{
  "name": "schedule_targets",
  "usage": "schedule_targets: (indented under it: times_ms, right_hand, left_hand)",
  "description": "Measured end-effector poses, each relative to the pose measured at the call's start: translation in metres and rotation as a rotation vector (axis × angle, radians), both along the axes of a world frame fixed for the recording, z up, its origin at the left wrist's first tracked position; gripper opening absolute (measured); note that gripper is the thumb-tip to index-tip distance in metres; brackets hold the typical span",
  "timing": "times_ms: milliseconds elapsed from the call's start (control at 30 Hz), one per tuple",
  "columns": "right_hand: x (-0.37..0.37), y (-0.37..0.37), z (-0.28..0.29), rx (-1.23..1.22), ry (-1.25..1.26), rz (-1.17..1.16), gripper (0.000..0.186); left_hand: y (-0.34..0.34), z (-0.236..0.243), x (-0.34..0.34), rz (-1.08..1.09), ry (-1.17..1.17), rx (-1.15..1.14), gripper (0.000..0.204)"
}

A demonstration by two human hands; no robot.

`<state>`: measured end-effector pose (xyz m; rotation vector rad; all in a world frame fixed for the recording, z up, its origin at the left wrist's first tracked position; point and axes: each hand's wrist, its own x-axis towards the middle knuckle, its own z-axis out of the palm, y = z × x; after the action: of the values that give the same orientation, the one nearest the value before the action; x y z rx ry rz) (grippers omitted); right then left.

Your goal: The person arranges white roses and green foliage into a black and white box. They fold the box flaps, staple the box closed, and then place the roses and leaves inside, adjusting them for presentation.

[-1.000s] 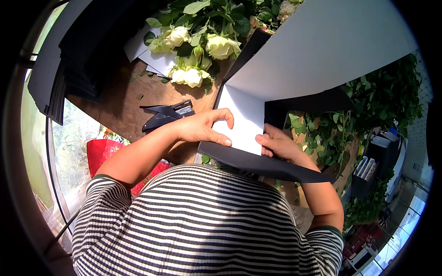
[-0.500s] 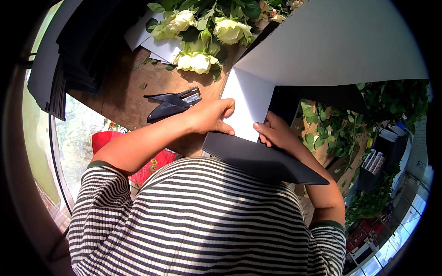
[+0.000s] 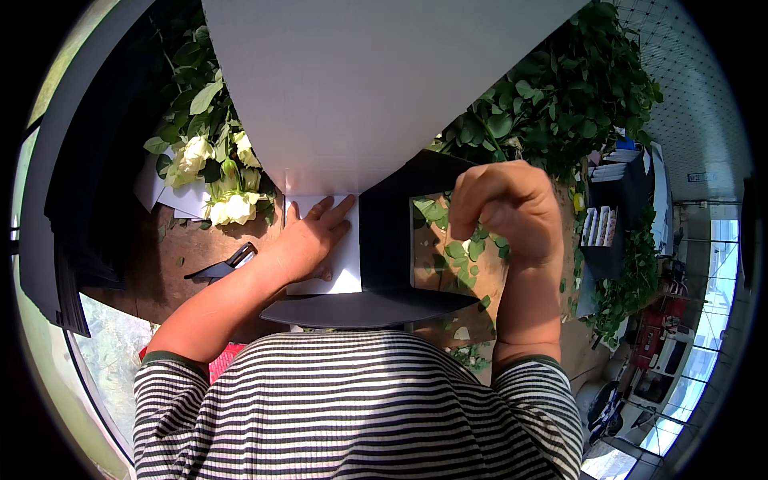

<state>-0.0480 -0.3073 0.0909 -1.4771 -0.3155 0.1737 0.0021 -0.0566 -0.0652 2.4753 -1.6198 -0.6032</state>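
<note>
A large folded card sheet, white on its inner face and black elsewhere, stands in front of me. Its tall white panel point(image 3: 376, 88) rises at the far side, and a curved black flap point(image 3: 376, 310) lies close to my body. My left hand point(image 3: 310, 242) rests with spread fingers on the narrow white base panel point(image 3: 347, 268). To the right of that is a black side panel point(image 3: 386, 240). My right hand point(image 3: 512, 210) is raised above the table, apart from the card, its fingers curled in; nothing shows in it. A black stapler point(image 3: 238, 258) lies left of my left forearm.
White roses point(image 3: 232, 206) with leaves lie at the left on white paper. Stacked black sheets point(image 3: 48, 200) stand at the far left. Green foliage point(image 3: 552, 96) is heaped at the far right, and loose leaves point(image 3: 464, 254) scatter over the wooden table point(image 3: 480, 288).
The card has turned and shifted left. My right hand has let go of it, lifted and curled up. My left hand has gone from gripping the card's edge to lying flat on the white panel.
</note>
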Motion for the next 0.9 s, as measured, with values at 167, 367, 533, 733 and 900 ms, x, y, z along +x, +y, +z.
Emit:
schedule_targets:
  times_ms: [167, 367, 533, 733, 900]
  right_hand:
    - [0.071, -0.098, -0.08, -1.337, -0.469, -0.758, 0.033]
    - [0.078, -0.117, -0.064, -1.279, -0.342, -0.724, 0.02]
    - [0.01, -0.127, 0.038, -1.037, -0.532, -0.946, 0.031]
    - [-0.168, -0.201, 0.081, -0.928, 0.022, -0.825, 0.038]
    - [-0.305, -0.272, -0.019, -0.613, 0.497, -0.729, 0.038]
  left_hand:
    - [-0.016, -0.004, -0.007, -0.052, -0.056, 0.036, 0.092]
    - [-0.015, 0.008, -0.002, -0.08, 0.094, 0.147, 0.107]
    - [-0.013, -0.012, -0.017, 0.02, 0.034, 0.174, 0.081]
    - [-0.003, -0.011, -0.02, 0.02, -0.025, -0.009, 0.063]
    - [0.032, -0.026, 0.017, 0.222, 0.626, -0.466, 0.057]
